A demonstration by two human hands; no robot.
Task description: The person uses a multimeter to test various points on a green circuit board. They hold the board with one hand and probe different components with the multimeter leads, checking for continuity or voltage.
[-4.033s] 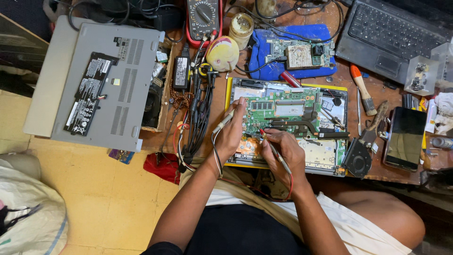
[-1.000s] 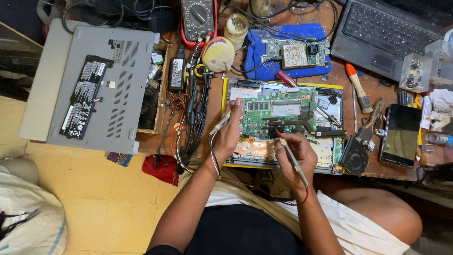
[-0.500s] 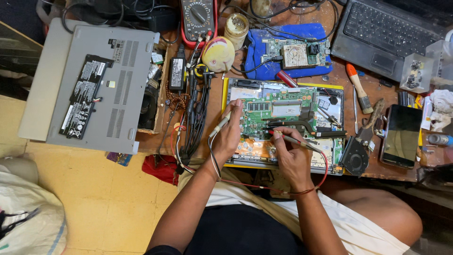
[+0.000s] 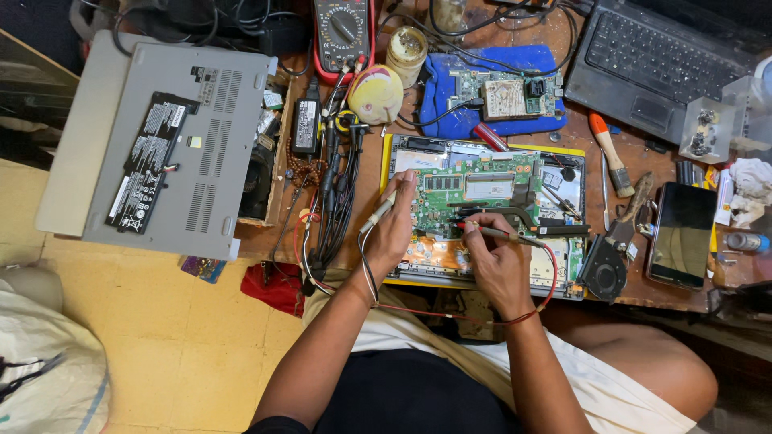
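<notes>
Head view: we are probing the green motherboard (image 4: 474, 193), lying at twelve o'clock. Left hand (image 4: 394, 233) pinching one probe (image 4: 378, 214), right hand (image 4: 498, 261) gripping the other (image 4: 494, 233); we are keeping tips steady.

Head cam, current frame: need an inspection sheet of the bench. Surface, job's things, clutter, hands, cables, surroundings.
Surface: wooden bench, crowded.
Job's things: green circuit board lying in an opened laptop base; black-leaded probe in the left hand, red-leaded probe in the right hand, tip on the board.
Clutter: multimeter, brush, fan, phone, second board on a blue cloth.
Grippers: both hands closed around probes.
Cables: dark bundle left of the board; red lead loops by the right wrist.
Surroundings: grey laptop shell with battery, open laptop, tiled floor.
</notes>
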